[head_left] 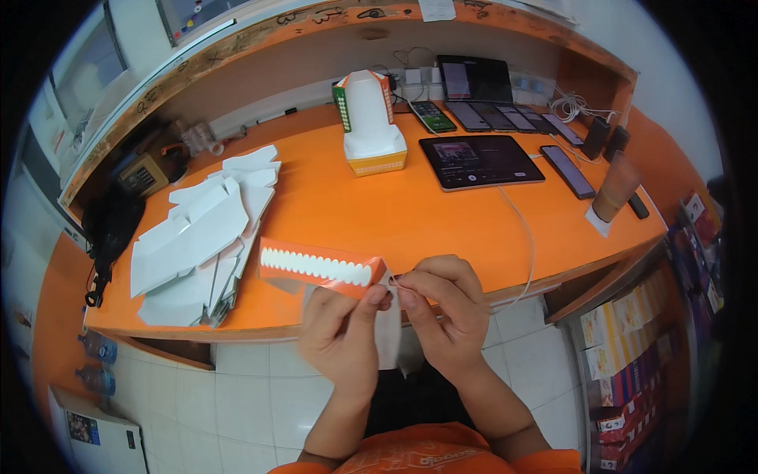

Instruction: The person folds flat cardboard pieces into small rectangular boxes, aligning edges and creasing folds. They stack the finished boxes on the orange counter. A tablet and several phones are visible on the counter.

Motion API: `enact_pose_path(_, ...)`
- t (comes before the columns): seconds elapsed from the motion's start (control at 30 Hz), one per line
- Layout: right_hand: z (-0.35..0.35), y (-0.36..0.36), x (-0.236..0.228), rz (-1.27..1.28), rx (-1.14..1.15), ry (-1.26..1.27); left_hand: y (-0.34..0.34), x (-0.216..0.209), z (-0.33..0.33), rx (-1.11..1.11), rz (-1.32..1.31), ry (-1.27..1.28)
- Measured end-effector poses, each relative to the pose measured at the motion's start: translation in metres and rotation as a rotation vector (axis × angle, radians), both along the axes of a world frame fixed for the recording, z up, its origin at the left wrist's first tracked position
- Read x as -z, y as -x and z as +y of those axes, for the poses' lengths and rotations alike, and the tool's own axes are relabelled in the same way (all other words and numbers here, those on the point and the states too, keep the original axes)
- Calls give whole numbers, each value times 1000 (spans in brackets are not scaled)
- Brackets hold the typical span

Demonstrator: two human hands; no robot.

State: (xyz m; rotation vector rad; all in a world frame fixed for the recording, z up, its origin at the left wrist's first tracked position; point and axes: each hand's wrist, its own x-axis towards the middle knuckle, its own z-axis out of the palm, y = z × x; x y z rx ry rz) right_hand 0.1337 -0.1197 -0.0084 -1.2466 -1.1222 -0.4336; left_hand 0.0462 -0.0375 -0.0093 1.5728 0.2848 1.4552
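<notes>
In front of my body, over the desk's near edge, I hold up a partly folded orange carton (316, 267) with a white scalloped band along its side. My left hand (338, 336) grips it from below, thumb pressed near its right corner. The fingers of my right hand (447, 316) pinch a thin edge or flap at that same corner. White card hangs down between the two hands. Left of them lies a loose pile of flat white carton blanks (201, 229). Toward the back stands an open yellow box with a white inside (377, 164), next to a taller orange-and-green carton (343, 107).
On the orange desk (332, 213), a tablet (482, 162) with a cable lies at back right, near several phones (567, 171) and an open laptop (476, 79). A brown drink cup (616, 188) stands at the right edge. A black bag (114, 221) sits at far left.
</notes>
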Motion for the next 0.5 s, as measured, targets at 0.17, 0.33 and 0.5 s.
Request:
enact_pose_path(0.17, -1, 9, -8, 14, 111, 3, 3, 3, 1, 94, 22, -22)
enact_pose_path(0.33, -1, 7, -11, -52, 91, -3, 11, 7, 10, 198, 47, 71)
enact_pose_path(0.5, -3, 11, -11, -2, 63, 65, 8, 8, 10, 225, 6, 111)
